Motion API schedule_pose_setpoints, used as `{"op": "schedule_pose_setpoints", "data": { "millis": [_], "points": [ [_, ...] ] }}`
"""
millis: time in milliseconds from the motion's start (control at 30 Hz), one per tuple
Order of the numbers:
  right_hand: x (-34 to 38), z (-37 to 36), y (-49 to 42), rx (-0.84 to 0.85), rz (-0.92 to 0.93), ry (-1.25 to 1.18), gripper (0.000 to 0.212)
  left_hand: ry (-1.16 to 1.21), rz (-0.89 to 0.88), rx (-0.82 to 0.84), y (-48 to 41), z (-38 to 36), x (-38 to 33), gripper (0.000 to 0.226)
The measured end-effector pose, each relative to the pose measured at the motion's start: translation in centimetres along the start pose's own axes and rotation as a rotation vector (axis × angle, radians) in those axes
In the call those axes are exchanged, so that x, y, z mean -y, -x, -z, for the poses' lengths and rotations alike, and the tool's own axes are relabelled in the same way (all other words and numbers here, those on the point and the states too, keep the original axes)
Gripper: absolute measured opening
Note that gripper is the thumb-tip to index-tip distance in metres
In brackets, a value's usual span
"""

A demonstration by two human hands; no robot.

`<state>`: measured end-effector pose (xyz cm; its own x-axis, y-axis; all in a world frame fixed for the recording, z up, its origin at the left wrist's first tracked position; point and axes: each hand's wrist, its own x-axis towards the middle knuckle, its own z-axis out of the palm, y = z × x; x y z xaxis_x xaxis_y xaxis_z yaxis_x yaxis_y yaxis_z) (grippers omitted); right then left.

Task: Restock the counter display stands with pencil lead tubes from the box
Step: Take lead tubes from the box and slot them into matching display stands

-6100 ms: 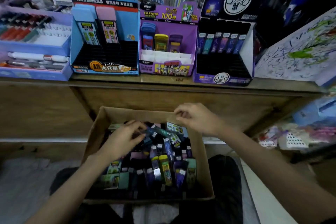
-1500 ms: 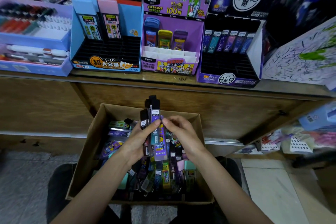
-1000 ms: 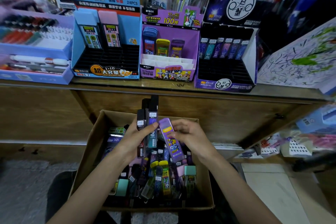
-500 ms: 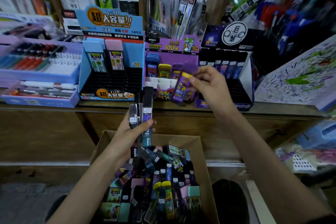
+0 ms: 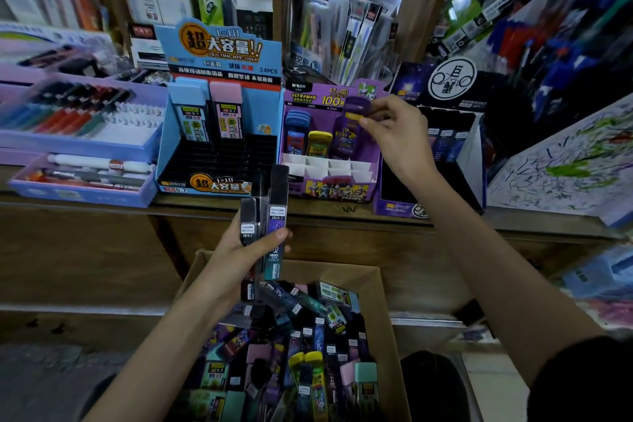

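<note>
A cardboard box (image 5: 383,312) on my lap holds several loose pencil lead tubes. My left hand (image 5: 239,260) grips a bundle of dark slim lead tubes (image 5: 270,216) upright above the box. My right hand (image 5: 394,137) pinches a purple lead tube (image 5: 352,120) at its top, holding it in the back row of the purple display stand (image 5: 342,99), next to a yellow tube (image 5: 318,144) and a blue tube (image 5: 296,134). A blue display stand (image 5: 219,51) stands to the left with two tubes in it. A black display stand (image 5: 455,140) stands to the right, partly hidden by my arm.
The stands sit on a wooden counter (image 5: 102,209) above the box. Lilac trays of pens (image 5: 78,137) lie at the left. A scribbled test sheet (image 5: 565,161) leans at the right. Shelves of packaged stationery fill the back.
My right hand has lifted the purple tube from in front of the purple stand up to its back row. My left hand keeps its bundle above the box.
</note>
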<state>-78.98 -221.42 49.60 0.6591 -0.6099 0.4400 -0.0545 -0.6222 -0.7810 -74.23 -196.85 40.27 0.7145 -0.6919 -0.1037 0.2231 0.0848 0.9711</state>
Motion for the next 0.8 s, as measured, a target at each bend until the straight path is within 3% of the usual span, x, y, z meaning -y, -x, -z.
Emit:
{"op": "schedule_pose_setpoints", "data": {
  "millis": [333,500,700,800],
  "points": [
    [0.2,-0.1,-0.1,0.039,0.003,0.007,0.024,0.003,-0.029,0.001,0.0,-0.2,-0.2,0.038],
    [-0.5,-0.8,0.4,0.130,-0.035,0.156,0.015,0.009,-0.035,0.002,0.1,-0.4,-0.2,0.039],
    [0.2,-0.7,0.8,0.189,-0.047,0.350,0.024,0.006,-0.045,0.029,0.0,-1.5,-0.7,0.037],
    [0.7,0.4,1.8,0.127,-0.067,0.332,0.030,-0.003,-0.053,0.045,-0.2,-2.3,-1.1,0.035]
  ]
}}
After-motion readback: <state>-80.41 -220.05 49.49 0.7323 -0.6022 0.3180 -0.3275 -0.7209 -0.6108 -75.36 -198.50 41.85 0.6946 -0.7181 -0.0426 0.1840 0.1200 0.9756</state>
